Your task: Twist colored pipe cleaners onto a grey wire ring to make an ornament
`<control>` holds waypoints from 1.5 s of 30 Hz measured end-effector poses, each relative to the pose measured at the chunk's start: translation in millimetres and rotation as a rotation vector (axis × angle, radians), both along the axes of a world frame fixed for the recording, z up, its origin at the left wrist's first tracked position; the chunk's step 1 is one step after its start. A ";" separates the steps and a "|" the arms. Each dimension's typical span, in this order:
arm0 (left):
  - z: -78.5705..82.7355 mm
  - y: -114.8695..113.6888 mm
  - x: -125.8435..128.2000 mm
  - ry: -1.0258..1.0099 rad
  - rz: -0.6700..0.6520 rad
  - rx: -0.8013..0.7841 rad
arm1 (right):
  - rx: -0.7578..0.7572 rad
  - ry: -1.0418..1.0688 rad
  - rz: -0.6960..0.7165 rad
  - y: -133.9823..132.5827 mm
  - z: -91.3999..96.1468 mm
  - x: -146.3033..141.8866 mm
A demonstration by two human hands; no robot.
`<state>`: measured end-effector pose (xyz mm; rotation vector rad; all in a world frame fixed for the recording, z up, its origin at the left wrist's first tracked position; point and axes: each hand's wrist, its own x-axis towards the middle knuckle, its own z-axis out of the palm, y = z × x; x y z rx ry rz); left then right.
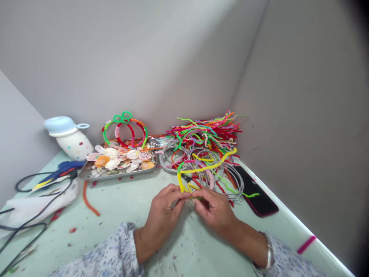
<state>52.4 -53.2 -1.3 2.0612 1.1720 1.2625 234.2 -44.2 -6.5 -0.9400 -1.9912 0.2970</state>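
Note:
My left hand (167, 206) and my right hand (213, 207) meet above the front middle of the table, fingertips pinched close together. Between them is a yellow pipe cleaner (201, 169), bent near my left fingers, its long free end slanting up to the right. A green and pink piece joins it near the bend. The part between my fingertips is mostly hidden. Just behind my hands lie coils of grey wire (236, 179) and a pair of pliers (196, 182) with red on the handle, partly covered.
Behind the coils sits a heap of coloured pipe cleaners (207, 132). A metal tray (121, 177) of seashells (112, 157) stands left, with pipe cleaner rings (125, 132). A phone (256, 192) lies right; a bottle (72, 140), black cables (37, 221) and an orange pipe cleaner (88, 202) are left.

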 end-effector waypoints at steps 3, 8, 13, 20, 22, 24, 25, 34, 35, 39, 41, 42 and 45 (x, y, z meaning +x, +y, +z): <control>-0.6 -0.8 1.4 0.060 0.032 0.005 | 0.043 -0.030 -0.005 0.2 0.7 0.6; 2.6 -2.9 4.4 0.136 0.074 -0.059 | 0.102 -0.088 -0.018 1.1 1.2 1.7; 9.0 -4.3 5.8 0.184 0.074 -0.133 | 0.157 -0.134 -0.019 1.3 -1.6 3.3; 10.0 -3.6 6.6 0.075 0.050 -0.178 | 0.178 -0.156 -0.011 1.8 -1.6 4.5; 9.0 -2.8 5.8 0.022 0.034 -0.175 | 0.173 -0.146 -0.016 2.6 -0.7 4.2; 9.0 -2.3 5.0 0.003 0.030 -0.177 | 0.176 -0.139 -0.014 3.8 -0.2 4.1; 9.5 -2.1 4.7 0.005 0.030 -0.185 | 0.178 -0.140 -0.014 4.3 -0.2 4.0; 15.9 -3.5 6.2 0.002 -0.034 -0.275 | 0.199 -0.175 0.009 3.0 -1.8 5.7; 16.0 -3.7 6.2 -0.007 -0.042 -0.281 | 0.202 -0.170 0.013 2.5 -1.8 6.0; 17.9 -4.8 6.1 -0.014 -0.052 -0.302 | 0.202 -0.168 0.018 1.7 -1.9 7.0; 19.1 -4.5 5.9 0.000 -0.044 -0.306 | 0.200 -0.165 0.016 1.8 -1.9 7.1; 19.5 -4.1 5.8 0.009 -0.039 -0.308 | 0.200 -0.163 0.012 1.9 -1.8 7.0; 19.2 -2.4 5.1 0.028 -0.025 -0.321 | 0.199 -0.164 0.012 1.8 -1.1 6.7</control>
